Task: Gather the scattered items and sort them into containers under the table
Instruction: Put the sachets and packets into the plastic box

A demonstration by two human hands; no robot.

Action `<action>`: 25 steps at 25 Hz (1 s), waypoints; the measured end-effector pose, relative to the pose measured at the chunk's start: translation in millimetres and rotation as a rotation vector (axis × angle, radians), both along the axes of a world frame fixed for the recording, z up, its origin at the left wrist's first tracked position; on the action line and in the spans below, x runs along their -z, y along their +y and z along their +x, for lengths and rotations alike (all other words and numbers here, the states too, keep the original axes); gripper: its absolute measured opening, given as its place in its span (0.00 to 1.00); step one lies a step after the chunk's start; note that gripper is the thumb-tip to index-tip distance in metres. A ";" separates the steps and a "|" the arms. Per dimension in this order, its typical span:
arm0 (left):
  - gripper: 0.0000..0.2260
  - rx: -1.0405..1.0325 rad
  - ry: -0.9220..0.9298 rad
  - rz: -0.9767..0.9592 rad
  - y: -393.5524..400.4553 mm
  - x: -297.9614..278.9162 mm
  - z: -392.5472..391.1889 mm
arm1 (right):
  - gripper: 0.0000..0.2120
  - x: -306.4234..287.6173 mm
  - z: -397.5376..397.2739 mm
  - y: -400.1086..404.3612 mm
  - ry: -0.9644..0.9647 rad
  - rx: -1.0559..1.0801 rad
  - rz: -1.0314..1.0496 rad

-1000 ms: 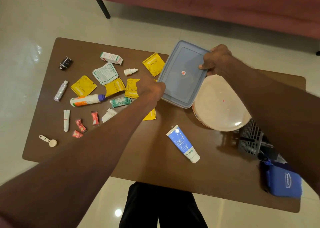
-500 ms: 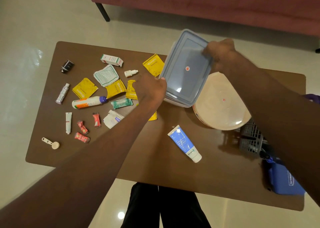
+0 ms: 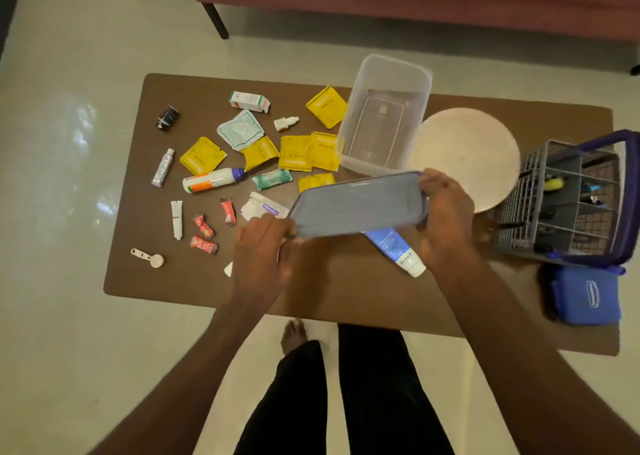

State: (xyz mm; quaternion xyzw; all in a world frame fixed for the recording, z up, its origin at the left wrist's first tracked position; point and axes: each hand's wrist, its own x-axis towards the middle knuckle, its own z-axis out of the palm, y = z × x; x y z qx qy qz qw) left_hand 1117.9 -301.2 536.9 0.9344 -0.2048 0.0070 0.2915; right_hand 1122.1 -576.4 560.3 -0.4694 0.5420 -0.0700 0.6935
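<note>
A grey-blue lid [image 3: 360, 205] hangs above the brown table [image 3: 346, 292], held at its left end by my left hand [image 3: 261, 250] and at its right end by my right hand [image 3: 445, 212]. The clear plastic box [image 3: 384, 115] it came from stands open and empty behind the lid. Scattered to the left lie several yellow sachets [image 3: 202, 155], a white bottle with a purple cap [image 3: 213, 179], small tubes [image 3: 176, 219], red sachets [image 3: 204, 236], a small carton [image 3: 249, 101] and a dropper bottle [image 3: 285, 122]. A blue and white tube [image 3: 398, 250] lies partly under the lid.
A round cream lid or plate [image 3: 467, 156] lies right of the box. A grey wire caddy with a purple handle [image 3: 568, 198] holds pens at the right edge, and a blue pouch [image 3: 587, 295] sits in front of it. A sofa leg [image 3: 214, 20] stands beyond.
The lid has come off the clear box. Both hands have brought it toward me and lower, leaving the box open on the table.
</note>
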 end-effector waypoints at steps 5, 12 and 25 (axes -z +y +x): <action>0.08 0.243 0.126 0.235 67.6 39.2 -77.8 | 0.11 53.8 -102.9 62.1 0.254 -0.111 -0.175; 0.12 0.349 0.228 0.418 85.1 75.8 -102.4 | 0.13 109.9 -150.6 103.2 0.412 -0.319 -0.408; 0.03 0.165 0.392 0.347 65.3 92.6 -76.7 | 0.12 113.2 -119.1 99.4 0.404 -0.571 -0.576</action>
